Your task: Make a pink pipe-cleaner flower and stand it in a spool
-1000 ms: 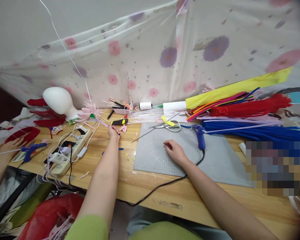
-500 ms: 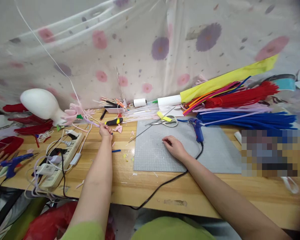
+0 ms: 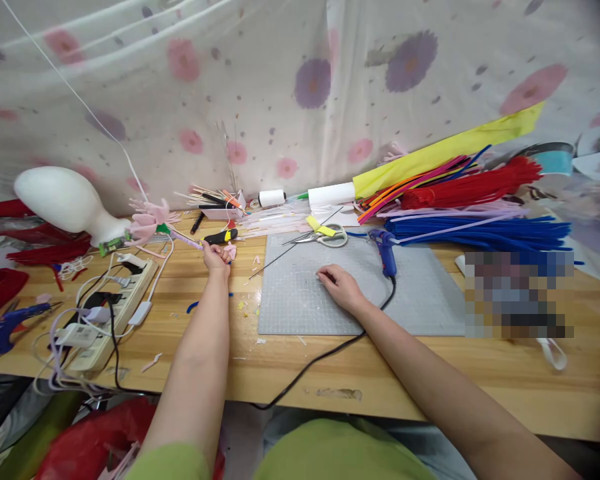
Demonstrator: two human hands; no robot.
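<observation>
My left hand is closed around the lilac stem of a pink fuzzy flower. The stem points left from my fist, and a bit of green sits under the petals. The bloom is held in front of a white foam head form. My right hand rests on the grey cutting mat, its fingers loosely curled together with nothing visible in them. Beyond it lie scissors with yellow pieces on them and a thin dark wire. To its right is a blue glue gun.
A power strip with tangled cables sits at left, beside another blue glue gun. Bundles of red and blue pipe cleaners lie at back right. A utility knife and white thread spool are near the curtain. A black cord crosses the front.
The whole view has shifted slightly. My left hand and the pink flower have moved a little to the right over the table. My right hand stays on the mat.
</observation>
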